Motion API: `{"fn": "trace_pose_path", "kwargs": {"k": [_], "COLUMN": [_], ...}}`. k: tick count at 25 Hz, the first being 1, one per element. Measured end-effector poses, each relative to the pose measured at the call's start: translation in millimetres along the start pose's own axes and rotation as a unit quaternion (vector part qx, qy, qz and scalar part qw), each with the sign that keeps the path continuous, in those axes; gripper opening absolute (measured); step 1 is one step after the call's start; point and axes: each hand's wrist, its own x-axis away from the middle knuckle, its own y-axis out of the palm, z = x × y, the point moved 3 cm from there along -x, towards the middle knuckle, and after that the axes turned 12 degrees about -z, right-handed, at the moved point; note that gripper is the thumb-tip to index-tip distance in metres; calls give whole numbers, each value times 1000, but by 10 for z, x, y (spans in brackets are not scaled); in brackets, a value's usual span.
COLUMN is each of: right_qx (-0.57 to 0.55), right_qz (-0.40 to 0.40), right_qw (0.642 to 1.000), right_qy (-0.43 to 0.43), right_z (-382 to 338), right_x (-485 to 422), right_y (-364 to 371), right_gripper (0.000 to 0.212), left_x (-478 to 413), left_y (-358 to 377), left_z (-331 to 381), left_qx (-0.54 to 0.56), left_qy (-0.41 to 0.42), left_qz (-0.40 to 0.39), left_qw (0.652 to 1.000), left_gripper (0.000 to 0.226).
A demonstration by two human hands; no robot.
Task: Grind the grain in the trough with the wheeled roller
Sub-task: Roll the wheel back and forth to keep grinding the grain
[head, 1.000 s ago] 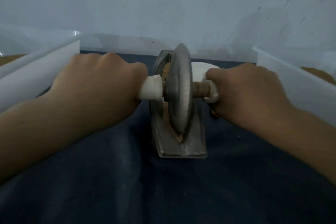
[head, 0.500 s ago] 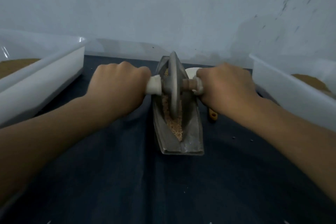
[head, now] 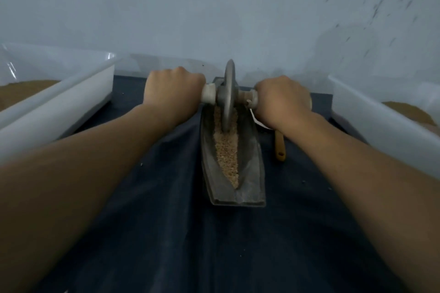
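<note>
A dark blue cloth (head: 166, 221) covers the table. On it lies a long grey metal boat-shaped trough (head: 250, 195), near end toward the person, with pale crushed grain (head: 227, 154) along its groove. A yellowish wooden spoon handle (head: 280, 147) lies just right of the trough. Toward the far end, the grey metal disc roller (head: 229, 93) stands upright in the grain. The left hand (head: 173, 95) and right hand (head: 281, 100) each grip a white axle handle, fingers curled round it. A left white plastic tub (head: 59, 112) and a right white plastic tub (head: 371, 114) flank the cloth.
</note>
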Motion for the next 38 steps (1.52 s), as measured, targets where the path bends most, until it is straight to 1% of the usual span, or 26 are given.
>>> {"fn": "trace_pose_path", "kwargs": {"k": [1, 3, 4, 5, 7, 8, 9, 11, 13, 15, 16, 18, 20, 21, 22, 23, 24, 25, 27, 29, 31, 32, 34, 36, 37, 38], "right_qx": [5, 18, 31, 39, 20, 13, 19, 36, 15, -17, -18, 17, 53, 62, 54, 50, 54, 59, 62, 19, -9, -14, -10, -7, -14, -17], "right_qz": [-1, 19, 44, 73, 125, 119, 96, 38, 17, -11, -13, -4, 54, 93, 120, 131, 129, 113, 90, 62, 29, 19, 3, 21, 27, 32], "right_qw": [1000, 999, 997, 994, 988, 989, 993, 999, 1000, 1000, 1000, 1000, 995, 990, 985, 982, 982, 986, 992, 998, 1000, 1000, 1000, 998, 997, 996], "right_qy": [-8, -37, -52, -69, -93, -88, -69, -15, 7, 21, 22, -11, -69, -91, -115, -130, -128, -109, -56, -21, -6, -5, -18, -53, -70, -85], "right_z": [10, 88, 126, 154, 198, 213, 221, 159, 87, 51, 32, 45, 107, 143, 176, 194, 186, 177, 133, 83, 56, 70, 129, 228, 288, 317], "right_x": [91, 385, 554, 726, 951, 961, 891, 618, 237, -2, -17, 169, 502, 674, 792, 840, 831, 757, 477, 137, -59, -34, 227, 577, 731, 848], "right_y": [-14, -28, -42, -67, -102, -81, -24, 75, 97, 60, 34, -13, -62, -119, -170, -181, -142, -84, 22, 78, 107, 110, 99, 67, 45, 18], "right_gripper": [3, 19, 24, 24, 19, 17, 19, 20, 3, 16, 17, 5, 25, 29, 28, 26, 25, 26, 32, 23, 13, 12, 16, 16, 13, 14], "left_x": [78, 391, 562, 714, 873, 857, 782, 526, 146, -101, -117, 119, 497, 638, 710, 746, 747, 706, 496, 191, -7, -9, 188, 500, 638, 729], "left_y": [-15, -93, -152, -246, -375, -368, -324, -176, -91, -72, -46, -30, -28, -46, -47, -64, -58, -42, 0, -8, -62, -96, -180, -280, -376, -437], "left_z": [-4, -35, -69, -106, -138, -128, -103, -13, 29, 23, 19, -3, -56, -132, -211, -253, -250, -210, -65, 21, 42, 59, 53, 13, -20, -59], "left_qx": [-6, -22, -33, -39, -33, -33, -33, -66, -45, -16, -7, 3, 4, 1, 4, 6, -5, -28, -58, -39, -25, -29, -53, -74, -73, -63], "left_qy": [0, 27, 51, 71, 93, 91, 79, 42, 25, 1, -1, 9, 36, 57, 79, 95, 98, 87, 41, 3, -4, 4, 30, 80, 98, 109], "left_qz": [1, 25, 53, 76, 104, 101, 86, 49, 34, -2, -3, 7, 57, 68, 73, 73, 65, 59, 64, 46, 13, 8, 9, 52, 77, 100], "left_qw": [1000, 999, 997, 994, 990, 990, 993, 996, 998, 1000, 1000, 1000, 998, 996, 994, 993, 993, 994, 995, 998, 1000, 1000, 998, 993, 989, 987], "left_gripper": [7, 24, 31, 36, 40, 39, 37, 25, 5, 9, 8, 5, 21, 24, 24, 24, 24, 25, 24, 13, 2, 3, 4, 19, 27, 31]}}
